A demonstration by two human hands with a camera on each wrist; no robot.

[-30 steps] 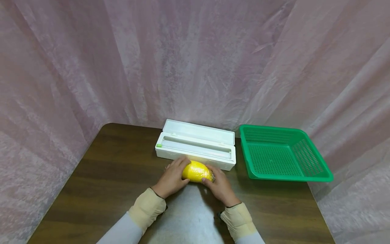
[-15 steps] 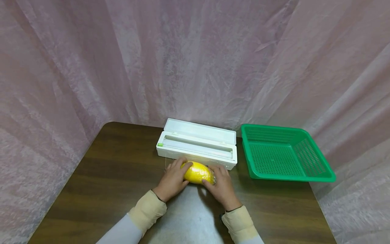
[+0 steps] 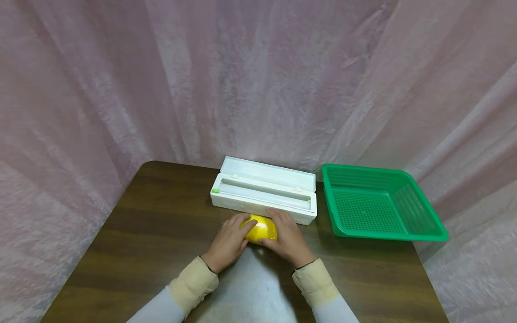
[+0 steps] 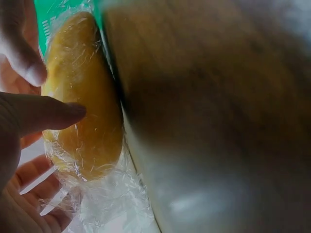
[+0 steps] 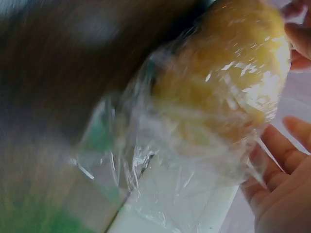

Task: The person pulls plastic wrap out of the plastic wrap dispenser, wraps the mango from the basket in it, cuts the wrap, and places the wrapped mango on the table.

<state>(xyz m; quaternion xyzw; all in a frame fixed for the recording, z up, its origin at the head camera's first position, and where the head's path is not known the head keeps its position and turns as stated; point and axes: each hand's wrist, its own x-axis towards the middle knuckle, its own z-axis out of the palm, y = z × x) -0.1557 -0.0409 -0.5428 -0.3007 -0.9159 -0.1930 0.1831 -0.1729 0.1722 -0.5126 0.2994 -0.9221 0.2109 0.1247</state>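
A yellow oblong fruit (image 3: pixel 262 229), smooth and wrapped in clear plastic film, lies between the two hands in the head view. My left hand (image 3: pixel 227 242) holds its left end, with the thumb (image 4: pixel 63 115) across the near side in the left wrist view. Around the right end is my right hand (image 3: pixel 288 237), its thumb on the near side and its fingers on the far side. Loose, crinkled film (image 5: pixel 165 179) trails from the fruit in the right wrist view. Just behind the fruit stands a white film dispenser box (image 3: pixel 262 208), lid up, a film roll inside.
A green perforated plastic basket (image 3: pixel 333 224) sits at the right of the brown wooden table (image 3: pixel 153 215). Behind the table hangs a pink curtain (image 3: pixel 258 80). Bright light reflects from the table's front middle.
My right hand has shifted left over the fruit's right end, covering the crumpled film seen there before. My left hand stays at the left end. The whole head view has drifted slightly.
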